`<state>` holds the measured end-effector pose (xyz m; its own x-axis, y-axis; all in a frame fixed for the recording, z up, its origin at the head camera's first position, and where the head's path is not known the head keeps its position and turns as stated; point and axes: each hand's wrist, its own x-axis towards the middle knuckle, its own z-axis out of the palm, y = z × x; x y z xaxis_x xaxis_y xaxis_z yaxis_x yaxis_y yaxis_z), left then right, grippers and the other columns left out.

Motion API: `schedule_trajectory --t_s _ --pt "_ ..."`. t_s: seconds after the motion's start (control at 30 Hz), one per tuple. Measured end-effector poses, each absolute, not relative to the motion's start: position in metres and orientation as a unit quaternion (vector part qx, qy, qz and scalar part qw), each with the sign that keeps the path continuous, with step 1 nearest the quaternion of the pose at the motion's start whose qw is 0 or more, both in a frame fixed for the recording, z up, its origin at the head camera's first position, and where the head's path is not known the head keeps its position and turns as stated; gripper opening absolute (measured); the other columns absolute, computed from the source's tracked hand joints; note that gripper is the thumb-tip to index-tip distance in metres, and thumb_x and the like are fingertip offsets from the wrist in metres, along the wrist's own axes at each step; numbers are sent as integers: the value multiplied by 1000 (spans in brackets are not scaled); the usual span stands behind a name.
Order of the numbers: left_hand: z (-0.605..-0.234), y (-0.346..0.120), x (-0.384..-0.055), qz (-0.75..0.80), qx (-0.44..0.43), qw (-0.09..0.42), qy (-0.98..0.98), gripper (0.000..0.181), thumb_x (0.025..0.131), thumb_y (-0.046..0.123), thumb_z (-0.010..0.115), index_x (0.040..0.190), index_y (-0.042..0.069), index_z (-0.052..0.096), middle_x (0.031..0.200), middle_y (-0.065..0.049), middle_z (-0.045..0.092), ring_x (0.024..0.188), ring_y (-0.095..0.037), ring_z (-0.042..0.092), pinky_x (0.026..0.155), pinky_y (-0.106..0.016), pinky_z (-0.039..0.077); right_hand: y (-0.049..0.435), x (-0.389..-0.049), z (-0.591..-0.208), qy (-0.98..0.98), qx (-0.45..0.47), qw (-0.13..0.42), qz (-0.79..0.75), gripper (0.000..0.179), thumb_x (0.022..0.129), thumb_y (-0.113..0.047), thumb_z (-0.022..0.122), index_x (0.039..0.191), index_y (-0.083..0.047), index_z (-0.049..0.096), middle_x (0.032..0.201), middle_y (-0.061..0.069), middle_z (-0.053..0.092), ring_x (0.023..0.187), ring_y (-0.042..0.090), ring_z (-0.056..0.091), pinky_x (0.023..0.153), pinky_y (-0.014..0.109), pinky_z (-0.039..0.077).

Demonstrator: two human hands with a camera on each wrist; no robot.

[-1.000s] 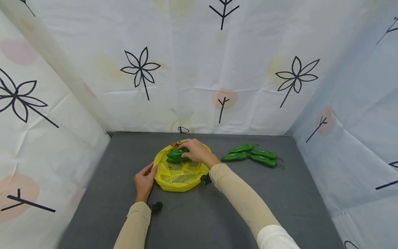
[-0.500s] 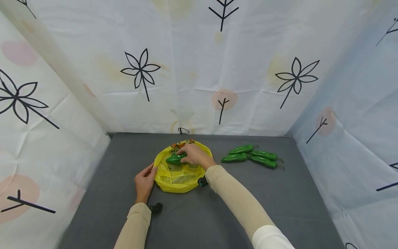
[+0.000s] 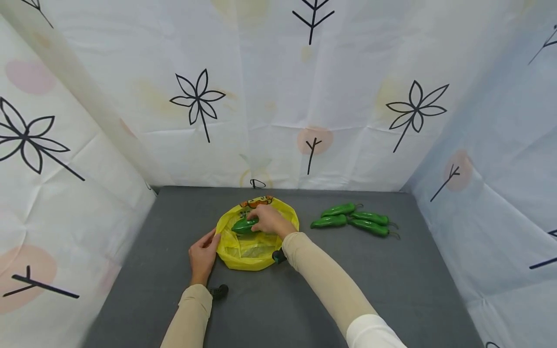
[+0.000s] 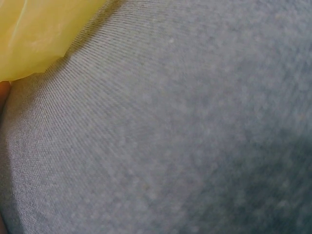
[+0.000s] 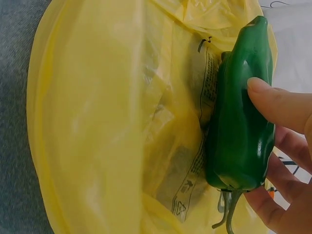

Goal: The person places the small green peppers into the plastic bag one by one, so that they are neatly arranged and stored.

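A yellow plastic bag (image 3: 248,263) stands with its mouth spread wide on the grey table. My left hand (image 3: 203,253) pinches its rim at the left side; the left wrist view catches only a sliver of that hand and a corner of the bag. Inside the mouth, my right hand (image 3: 269,221) holds a green pepper (image 3: 244,225). Up close in the right wrist view, the thumb presses on the glossy pepper (image 5: 246,117) and the fingers lie behind it. Two stems hang side by side there, and part of a second pepper shows behind the first.
Several more green peppers (image 3: 369,226) lie grouped on the table (image 3: 304,290) to the right of the bag. Patterned white cloth (image 3: 348,96) closes off the back and both sides. A dark wrist device (image 3: 219,291) sits at the left wrist.
My right hand has sunk a little lower and to the left inside the bag with the pepper. The left hand stays at the rim, and the peppers on the table lie as before.
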<state>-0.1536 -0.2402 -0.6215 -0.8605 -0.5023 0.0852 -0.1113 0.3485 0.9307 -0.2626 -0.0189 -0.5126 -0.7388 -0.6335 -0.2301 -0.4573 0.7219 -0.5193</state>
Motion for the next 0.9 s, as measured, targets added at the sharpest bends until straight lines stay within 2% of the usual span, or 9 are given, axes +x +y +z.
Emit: schedule_trajectory --t_s 0.73,0.8,0.9 --pt "-619 -241 -155 -542 180 194 -798 39 93 44 74 124 20 77 116 -10 78 84 16 59 74 -1 45 -20 -261 -510 913 -279 206 -213 40 93 -17 77 133 -17 70 134 1 69 124 22 63 100 37 56" --pt "-619 -241 -155 -540 183 190 -799 39 93 45 74 124 21 77 117 -9 78 85 16 59 74 -1 44 -20 -260 -509 915 -281 202 -209 41 94 -19 75 134 -18 69 134 2 68 123 23 63 98 38 56" --pt "-620 -242 -154 -534 189 184 -803 39 94 47 72 125 22 76 119 -8 77 87 18 58 76 0 43 -20 -259 -507 918 -281 185 -210 48 97 -23 73 143 -21 60 141 6 60 129 28 56 104 44 52"
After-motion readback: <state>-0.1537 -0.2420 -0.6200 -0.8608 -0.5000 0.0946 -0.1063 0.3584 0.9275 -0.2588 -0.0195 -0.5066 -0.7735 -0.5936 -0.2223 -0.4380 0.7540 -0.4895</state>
